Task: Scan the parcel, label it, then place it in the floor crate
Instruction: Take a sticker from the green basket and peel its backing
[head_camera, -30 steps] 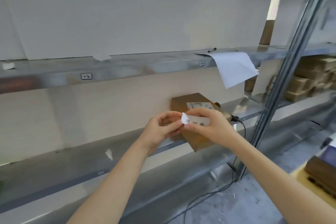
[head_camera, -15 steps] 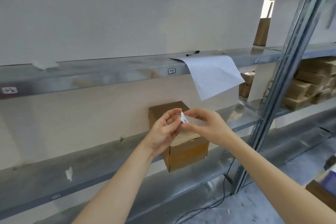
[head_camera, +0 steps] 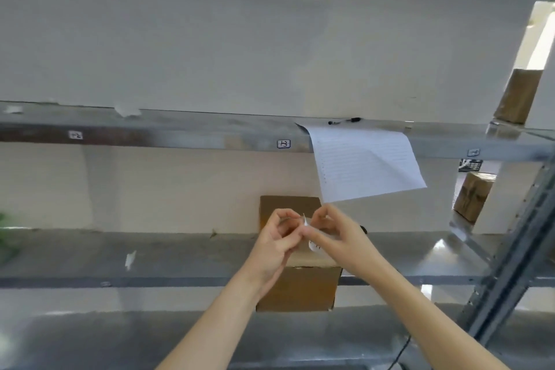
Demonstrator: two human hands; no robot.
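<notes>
Directly behind and below both hands, the cardboard parcel (head_camera: 298,288) sits on the metal shelf (head_camera: 150,255), its long axis running away from the person toward the wall, one end face overhanging the shelf's front edge. The left hand (head_camera: 274,245) and right hand (head_camera: 336,236) meet above its top, each in a narrow pinch grip on the small white label (head_camera: 312,245), which curls between the fingertips; its print is too blurred to read. Up and to the right of the grip, a lined paper sheet (head_camera: 365,164) hangs from the upper shelf, a black pen (head_camera: 345,121) lying just above it.
</notes>
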